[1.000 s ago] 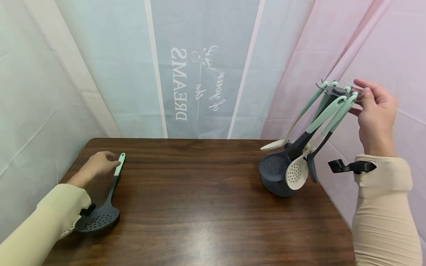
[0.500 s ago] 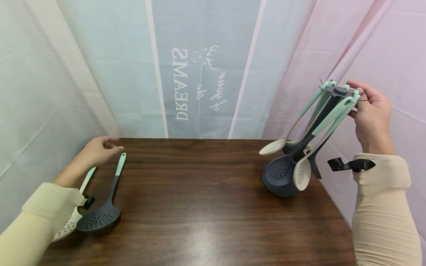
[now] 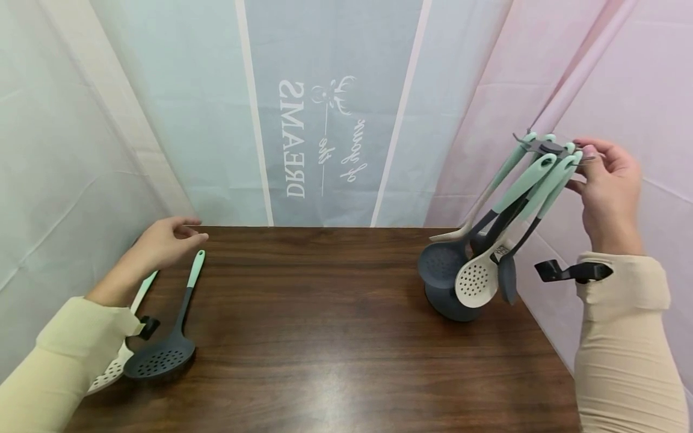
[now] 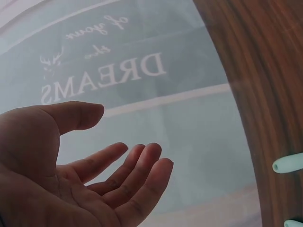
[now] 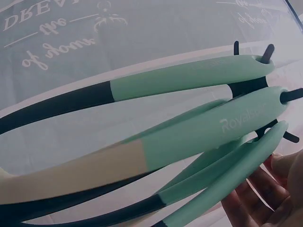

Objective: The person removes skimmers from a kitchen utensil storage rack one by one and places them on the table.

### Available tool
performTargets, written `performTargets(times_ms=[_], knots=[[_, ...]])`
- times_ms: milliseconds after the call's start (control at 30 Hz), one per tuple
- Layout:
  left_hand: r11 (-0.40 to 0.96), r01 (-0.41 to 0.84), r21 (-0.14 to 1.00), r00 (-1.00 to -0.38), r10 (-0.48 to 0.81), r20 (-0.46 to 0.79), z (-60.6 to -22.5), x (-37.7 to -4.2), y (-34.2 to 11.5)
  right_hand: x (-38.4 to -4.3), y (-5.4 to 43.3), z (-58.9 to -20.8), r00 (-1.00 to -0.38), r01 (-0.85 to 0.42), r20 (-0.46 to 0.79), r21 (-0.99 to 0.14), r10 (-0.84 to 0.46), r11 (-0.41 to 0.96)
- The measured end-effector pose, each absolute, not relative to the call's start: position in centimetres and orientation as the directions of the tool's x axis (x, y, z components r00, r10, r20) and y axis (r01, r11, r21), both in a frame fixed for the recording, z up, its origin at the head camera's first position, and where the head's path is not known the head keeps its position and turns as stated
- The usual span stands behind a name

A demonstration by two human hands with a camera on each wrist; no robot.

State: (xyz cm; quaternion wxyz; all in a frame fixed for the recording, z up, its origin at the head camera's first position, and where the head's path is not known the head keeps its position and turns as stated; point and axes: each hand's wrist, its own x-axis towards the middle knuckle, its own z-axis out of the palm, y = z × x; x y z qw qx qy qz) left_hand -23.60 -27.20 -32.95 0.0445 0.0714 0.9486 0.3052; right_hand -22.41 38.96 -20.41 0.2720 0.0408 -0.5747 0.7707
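At the right, a dark rotating utensil rack carries several kitchen utensils with mint handles. Among them hang a dark skimmer, a white slotted spoon and a dark spoon. My right hand pinches a hook at the rack's top between thumb and fingers; in the right wrist view the fingers are partly behind a handle. My left hand hovers over the far left of the table, fingers loosely bent and holding nothing. Just below it lies a dark skimmer with a mint handle.
A white slotted utensil lies left of the dark skimmer, partly hidden under the left forearm. The brown wooden table ends at a printed cloth backdrop. Pale cloth also closes off the right side.
My left hand has drawn back from the skimmer's handle, leaving it on the table. At the right, the rack has turned one way and back, its hanging utensils swinging along with my right hand.
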Motion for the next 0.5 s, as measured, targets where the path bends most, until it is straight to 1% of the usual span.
performTargets(times_ms=[233, 367, 500], knots=[[0.799, 0.137, 0.585, -0.986, 0.168, 0.001, -31.9, -23.4, -25.8, -22.4, 38.8, -20.2, -0.843, -0.462, 0.373, -0.871, 0.388, -0.166], [0.785, 0.151, 0.601, -0.984, 0.178, 0.014, -31.2, -23.3, -24.8, -22.6, 38.8, -20.3, -0.846, -0.452, 0.376, -0.882, 0.377, -0.133], [0.753, 0.191, 0.63, -0.978, 0.201, 0.057, -30.5, -23.2, -23.7, -22.7, 38.8, -20.5, -0.839, -0.455, 0.387, -0.885, 0.383, -0.103]])
